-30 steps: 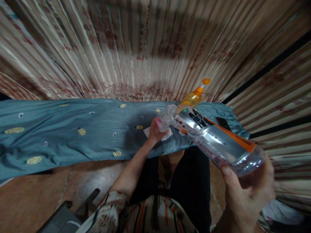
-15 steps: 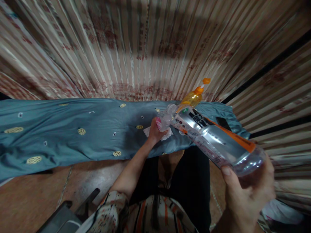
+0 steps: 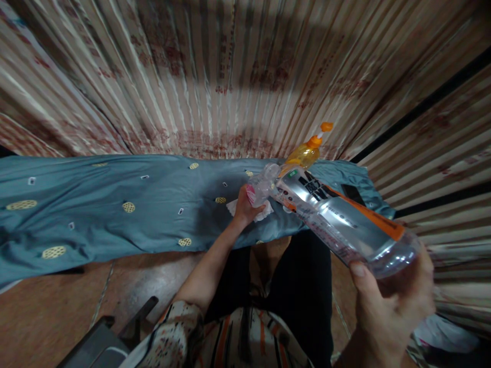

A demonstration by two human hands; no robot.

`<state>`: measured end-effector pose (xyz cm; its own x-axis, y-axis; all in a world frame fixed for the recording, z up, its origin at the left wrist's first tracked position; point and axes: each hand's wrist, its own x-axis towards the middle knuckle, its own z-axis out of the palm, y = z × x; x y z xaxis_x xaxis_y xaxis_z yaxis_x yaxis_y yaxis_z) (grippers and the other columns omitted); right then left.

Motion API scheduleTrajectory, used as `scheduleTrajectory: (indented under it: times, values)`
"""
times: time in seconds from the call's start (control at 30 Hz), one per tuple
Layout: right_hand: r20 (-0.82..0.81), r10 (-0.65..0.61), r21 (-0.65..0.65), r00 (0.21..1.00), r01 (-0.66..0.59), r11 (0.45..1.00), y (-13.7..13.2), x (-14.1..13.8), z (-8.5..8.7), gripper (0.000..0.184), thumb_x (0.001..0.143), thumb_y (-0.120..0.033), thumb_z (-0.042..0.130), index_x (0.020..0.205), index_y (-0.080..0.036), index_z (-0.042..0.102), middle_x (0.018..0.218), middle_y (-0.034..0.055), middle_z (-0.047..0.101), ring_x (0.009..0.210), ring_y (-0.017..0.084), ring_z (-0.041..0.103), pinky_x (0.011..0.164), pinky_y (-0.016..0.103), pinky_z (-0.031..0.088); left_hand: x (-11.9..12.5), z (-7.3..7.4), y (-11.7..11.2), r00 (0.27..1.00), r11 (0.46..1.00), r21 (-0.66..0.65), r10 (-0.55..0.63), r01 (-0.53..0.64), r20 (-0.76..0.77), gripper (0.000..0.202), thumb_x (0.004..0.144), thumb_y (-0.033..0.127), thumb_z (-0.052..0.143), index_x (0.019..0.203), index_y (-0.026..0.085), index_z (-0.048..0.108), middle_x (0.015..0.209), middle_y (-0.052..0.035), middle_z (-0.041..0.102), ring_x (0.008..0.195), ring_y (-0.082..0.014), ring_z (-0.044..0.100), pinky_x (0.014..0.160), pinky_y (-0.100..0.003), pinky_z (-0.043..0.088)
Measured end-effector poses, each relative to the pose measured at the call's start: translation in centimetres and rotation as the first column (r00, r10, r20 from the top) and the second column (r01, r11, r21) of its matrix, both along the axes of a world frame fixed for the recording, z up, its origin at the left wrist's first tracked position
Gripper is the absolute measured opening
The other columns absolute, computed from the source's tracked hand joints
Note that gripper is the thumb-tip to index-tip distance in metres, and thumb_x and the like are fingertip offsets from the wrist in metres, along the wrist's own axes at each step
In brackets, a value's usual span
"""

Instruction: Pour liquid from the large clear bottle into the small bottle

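Observation:
My right hand point(image 3: 387, 301) grips the base of a large clear plastic bottle point(image 3: 337, 217) with a silver and orange label, held tilted so its neck points away and to the left. My left hand point(image 3: 245, 207) is closed at the bottle's neck, around what looks like a pink cap point(image 3: 250, 194). Under that hand a white paper tissue point(image 3: 249, 210) lies on the blue patterned cloth point(image 3: 115, 204). Just behind the clear bottle stands a bottle of yellow liquid point(image 3: 303, 153) with an orange flip cap.
A striped, pleated curtain point(image 3: 230, 76) hangs right behind the cloth-covered surface. A dark flat object point(image 3: 351, 193) lies on the cloth at the right. A grey chair part point(image 3: 103, 337) sits at the lower left over a reddish tiled floor point(image 3: 57, 301).

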<state>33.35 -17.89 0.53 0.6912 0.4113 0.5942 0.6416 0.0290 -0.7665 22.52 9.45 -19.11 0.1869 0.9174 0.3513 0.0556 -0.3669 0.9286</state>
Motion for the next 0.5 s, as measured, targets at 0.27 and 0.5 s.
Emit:
scheduleTrajectory:
  times: [0.27, 0.5]
  values:
    - [0.011, 0.051, 0.005, 0.999, -0.051, 0.999, -0.04, 0.16, -0.25, 0.105, 0.076, -0.048, 0.101, 0.165, -0.013, 0.057, 0.156, 0.0200, 0.066, 0.145, 0.042, 0.063, 0.131, 0.066, 0.040, 0.03, 0.22, -0.02, 1.000, 0.999, 0.038, 0.016, -0.016, -0.015, 0.077, 0.058, 0.028, 0.103, 0.120, 0.028, 0.056, 0.117, -0.0050, 0.067, 0.119, -0.0371, 0.072, 0.109, -0.063, 0.060]
    - [0.015, 0.030, 0.002, 0.999, -0.030, 1.000, -0.07, 0.08, 0.00, 0.106, 0.075, -0.052, 0.101, 0.163, -0.012, 0.058, 0.152, 0.0197, 0.068, 0.144, 0.042, 0.063, 0.128, 0.065, 0.044, 0.05, 0.35, -0.19, 1.000, 1.000, 0.003, 0.005, -0.005, -0.001, 0.078, 0.059, 0.028, 0.100, 0.124, 0.027, 0.057, 0.121, -0.0070, 0.068, 0.121, -0.0377, 0.071, 0.112, -0.062, 0.058]
